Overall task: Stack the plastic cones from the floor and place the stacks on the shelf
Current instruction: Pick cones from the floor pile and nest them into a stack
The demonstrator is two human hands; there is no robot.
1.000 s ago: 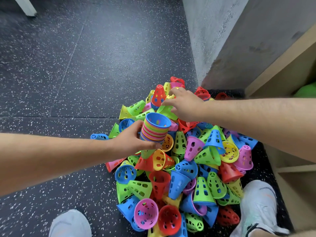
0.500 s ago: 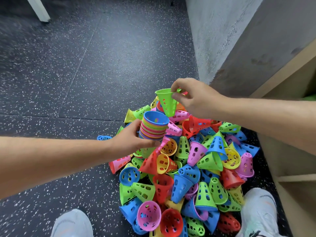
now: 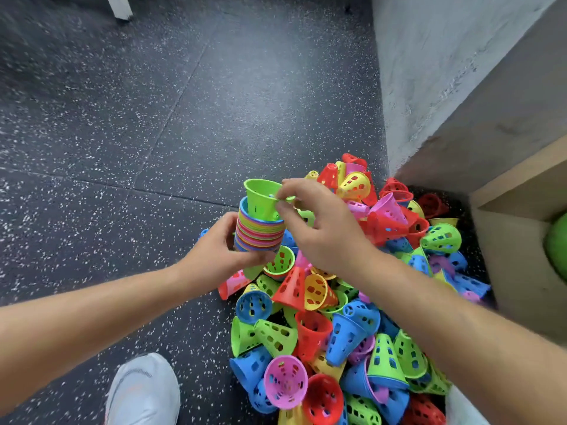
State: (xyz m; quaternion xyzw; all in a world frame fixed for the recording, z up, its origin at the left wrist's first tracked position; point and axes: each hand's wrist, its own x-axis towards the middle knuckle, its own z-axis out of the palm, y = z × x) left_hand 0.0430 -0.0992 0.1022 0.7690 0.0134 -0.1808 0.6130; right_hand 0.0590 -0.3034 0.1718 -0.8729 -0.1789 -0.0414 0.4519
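Green cone (image 3: 261, 201), rim pinched by R hand (image 3: 322, 234), half-nested mouth-up in stack (image 3: 260, 236); L hand (image 3: 214, 256) grips stack, prob. to steady it.

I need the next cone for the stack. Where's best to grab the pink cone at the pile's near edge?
Pinch the pink cone by its wide rim from above, on its left: the mouth faces up, that edge is exposed, and a red cone crowds its right.
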